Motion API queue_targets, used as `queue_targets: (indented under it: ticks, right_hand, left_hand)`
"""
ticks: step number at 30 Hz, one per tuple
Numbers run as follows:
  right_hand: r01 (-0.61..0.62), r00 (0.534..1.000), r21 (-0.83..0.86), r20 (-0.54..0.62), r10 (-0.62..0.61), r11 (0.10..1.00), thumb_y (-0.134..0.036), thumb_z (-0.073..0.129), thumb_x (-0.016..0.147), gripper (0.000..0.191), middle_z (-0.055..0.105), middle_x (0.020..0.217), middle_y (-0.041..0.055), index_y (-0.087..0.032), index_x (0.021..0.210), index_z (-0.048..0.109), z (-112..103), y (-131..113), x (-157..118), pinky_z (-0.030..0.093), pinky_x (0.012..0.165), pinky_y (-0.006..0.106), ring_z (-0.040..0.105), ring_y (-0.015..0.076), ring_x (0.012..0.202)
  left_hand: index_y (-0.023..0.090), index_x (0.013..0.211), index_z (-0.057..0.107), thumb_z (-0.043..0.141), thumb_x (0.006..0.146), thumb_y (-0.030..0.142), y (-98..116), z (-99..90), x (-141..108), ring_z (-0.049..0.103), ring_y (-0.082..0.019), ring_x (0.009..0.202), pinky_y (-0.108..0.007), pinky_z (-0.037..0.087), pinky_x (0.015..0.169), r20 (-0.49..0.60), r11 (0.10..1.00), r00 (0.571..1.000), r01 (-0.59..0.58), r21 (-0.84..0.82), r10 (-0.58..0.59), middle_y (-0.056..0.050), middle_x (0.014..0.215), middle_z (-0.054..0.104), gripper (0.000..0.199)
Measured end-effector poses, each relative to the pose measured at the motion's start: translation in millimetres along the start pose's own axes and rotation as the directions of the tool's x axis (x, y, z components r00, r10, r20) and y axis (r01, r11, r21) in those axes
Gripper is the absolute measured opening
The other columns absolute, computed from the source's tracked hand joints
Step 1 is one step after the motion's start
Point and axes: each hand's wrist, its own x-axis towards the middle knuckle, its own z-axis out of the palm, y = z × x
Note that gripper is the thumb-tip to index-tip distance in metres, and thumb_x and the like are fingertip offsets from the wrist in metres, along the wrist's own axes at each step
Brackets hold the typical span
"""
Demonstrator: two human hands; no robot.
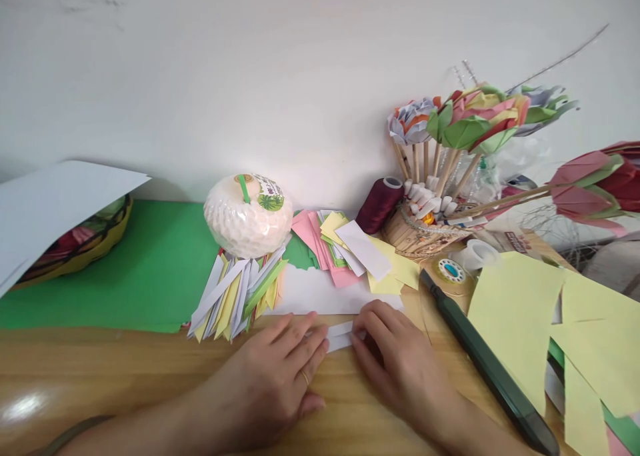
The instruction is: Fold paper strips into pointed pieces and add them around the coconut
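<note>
My left hand [280, 369]: bare, one thin gold-toned ring [305, 377] near the base of the finger next to my thumb; too small to read any marking on it. Farther up, my left forearm [165, 409] has a narrow, dark olive-grey band [75, 433] across it, slightly curved, strap or cuff edge, can't tell. My right hand [395, 349]: bare fingers, bare wrist, forearm bare as far as it shows.
</note>
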Motion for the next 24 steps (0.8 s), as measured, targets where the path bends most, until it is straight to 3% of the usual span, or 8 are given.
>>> queue_targets:
  ticks: [3,6,11,13,17,21,24]
  right_hand:
    - [0.198,0.975,-0.115,-0.073,-0.207,0.973,-0.012,0.048,0.087,0.018,0.068,0.092,0.0070,-0.017,0.100,0.061,-1.5,-3.8,-5.7,0.048,0.072,0.036,0.061,0.0215,0.083]
    - [0.344,0.934,-0.194,-0.031,-0.357,0.919,-0.016,0.047,0.089,0.027,0.068,0.113,0.0066,-0.014,0.112,0.061,-2.4,-14.6,-12.7,0.043,0.093,0.039,0.058,0.0241,0.109]
    - [0.372,0.927,-0.378,0.110,-0.358,0.847,-0.057,0.038,0.090,0.061,0.061,0.124,0.0126,-0.007,0.119,0.059,-2.2,-23.6,-21.5,0.045,0.088,0.039,0.056,0.0256,0.114]
    - [0.399,0.916,-0.400,0.123,-0.383,0.825,-0.066,0.035,0.087,0.070,0.061,0.123,0.0131,-0.008,0.118,0.060,-1.5,-20.6,-22.8,0.044,0.088,0.040,0.056,0.0254,0.113]
    - [0.383,0.921,-0.407,0.101,-0.376,0.829,-0.073,0.034,0.084,0.076,0.061,0.125,0.0126,-0.011,0.119,0.059,2.7,-14.1,-24.7,0.039,0.091,0.040,0.052,0.0266,0.117]
    - [0.324,0.942,-0.418,0.063,-0.329,0.848,-0.076,0.035,0.081,0.077,0.060,0.124,0.0134,-0.013,0.120,0.058,8.8,-15.6,-26.7,0.031,0.099,0.038,0.049,0.0264,0.120]
    - [0.310,0.946,-0.414,0.045,-0.320,0.856,-0.076,0.035,0.080,0.077,0.062,0.122,0.0136,-0.014,0.119,0.057,11.3,-19.3,-26.8,0.028,0.100,0.036,0.051,0.0256,0.118]
  left_hand:
    - [0.010,0.115,0.062,0.038,0.098,0.039,-0.7,-1.2,0.7,0.054,-0.027,0.115,-0.041,0.037,0.099,0.010,0.999,0.999,-0.039,0.023,0.039,-0.008,0.122,0.063,0.041]
    - [0.008,0.117,0.060,0.035,0.099,0.038,-0.3,-2.3,1.8,0.053,-0.025,0.117,-0.041,0.031,0.104,0.031,0.997,0.998,-0.054,0.062,0.052,-0.009,0.122,0.062,0.043]
    - [0.012,0.124,0.055,0.031,0.100,0.039,-1.7,-5.3,0.3,0.048,-0.021,0.123,-0.044,0.025,0.109,0.143,0.999,0.990,-0.004,0.051,-0.003,-0.007,0.131,0.055,0.044]
    - [0.013,0.126,0.054,0.033,0.099,0.039,-4.9,-7.5,-0.8,0.048,-0.021,0.123,-0.044,0.025,0.109,0.178,1.000,0.984,-0.004,0.023,0.000,-0.006,0.132,0.055,0.042]
    - [0.014,0.130,0.048,0.035,0.099,0.031,-15.1,-15.1,-0.3,0.048,-0.019,0.124,-0.040,0.025,0.110,0.281,0.997,0.957,-0.059,-0.045,0.069,-0.005,0.133,0.054,0.038]
    - [0.014,0.122,0.055,0.041,0.097,0.026,-21.8,-21.9,1.3,0.046,-0.021,0.125,-0.043,0.018,0.111,0.232,0.993,0.966,-0.113,-0.026,0.116,-0.005,0.127,0.059,0.031]
    - [0.014,0.118,0.058,0.039,0.098,0.027,-22.7,-26.3,2.4,0.052,-0.020,0.119,-0.040,0.023,0.107,0.219,0.987,0.963,-0.163,0.010,0.157,-0.006,0.123,0.062,0.031]
